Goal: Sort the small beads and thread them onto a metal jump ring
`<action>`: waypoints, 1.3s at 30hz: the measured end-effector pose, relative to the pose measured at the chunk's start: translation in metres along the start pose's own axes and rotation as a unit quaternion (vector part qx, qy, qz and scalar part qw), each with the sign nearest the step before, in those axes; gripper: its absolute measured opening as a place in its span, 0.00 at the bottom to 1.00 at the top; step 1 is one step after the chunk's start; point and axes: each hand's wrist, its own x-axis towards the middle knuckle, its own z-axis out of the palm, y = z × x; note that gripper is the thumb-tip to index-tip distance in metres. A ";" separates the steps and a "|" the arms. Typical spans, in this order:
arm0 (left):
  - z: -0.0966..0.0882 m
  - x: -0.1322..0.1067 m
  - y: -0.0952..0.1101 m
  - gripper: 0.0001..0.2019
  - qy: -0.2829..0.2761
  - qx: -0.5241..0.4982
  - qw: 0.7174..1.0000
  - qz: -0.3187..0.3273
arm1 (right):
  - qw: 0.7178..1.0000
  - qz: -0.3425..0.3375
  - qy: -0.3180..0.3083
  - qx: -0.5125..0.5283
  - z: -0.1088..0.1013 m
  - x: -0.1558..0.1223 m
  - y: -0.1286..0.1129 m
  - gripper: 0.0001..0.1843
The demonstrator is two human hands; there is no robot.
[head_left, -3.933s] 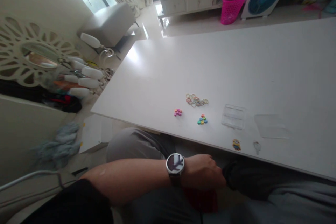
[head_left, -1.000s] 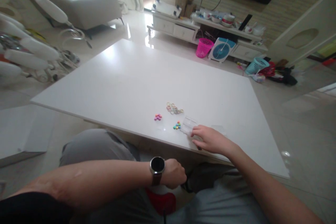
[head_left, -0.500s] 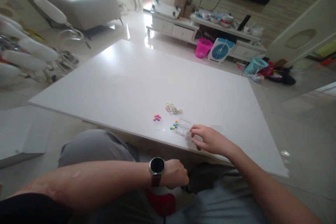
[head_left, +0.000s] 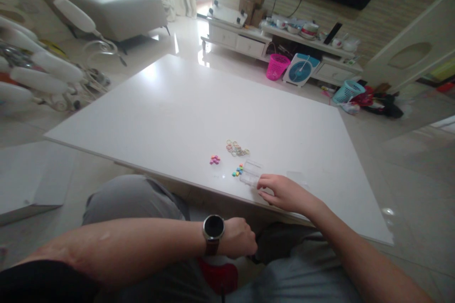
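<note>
On the white table (head_left: 199, 104), near its front edge, lies a clear plastic box (head_left: 249, 177). Beside its right side is my right hand (head_left: 280, 191), fingers bent and thumb held apart, with nothing visible in the gap. Its fingertips are close to the box; whether they touch it I cannot tell. Left of the box sit small multicoloured pieces (head_left: 237, 171), and farther left a cluster of pink and purple pieces (head_left: 214, 160). Behind them is a pile of thin pale rings (head_left: 237, 148). My left hand (head_left: 239, 236), below a wristwatch, is curled closed over my lap; no object shows in it.
A flat clear piece (head_left: 296, 177) lies on the table right of the box, partly behind my right hand. Past the far edge are a pink basket (head_left: 277, 67), a box fan (head_left: 300, 70) and a TV cabinet (head_left: 250, 46). White-padded equipment (head_left: 39, 78) stands at left.
My right hand has shifted very slightly; the small dark thing below it is out of sight now. The whole view has moved a little. My left hand stays curled.
</note>
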 end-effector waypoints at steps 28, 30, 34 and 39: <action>-0.004 -0.002 0.001 0.05 -0.041 -0.014 0.999 0.011 | 1.000 0.000 -0.003 -0.005 0.001 0.002 -0.003 0.06; -0.006 -0.001 0.001 0.05 -0.044 -0.018 0.999 0.001 | 1.000 0.002 -0.003 -0.006 0.001 0.002 -0.003 0.05; -0.005 0.000 0.001 0.08 -0.037 -0.019 0.999 -0.023 | 1.000 0.000 -0.006 -0.005 0.002 0.002 -0.002 0.05; -0.001 -0.001 0.003 0.06 -0.039 -0.021 0.999 -0.007 | 1.000 0.000 -0.006 0.003 0.000 0.002 -0.003 0.05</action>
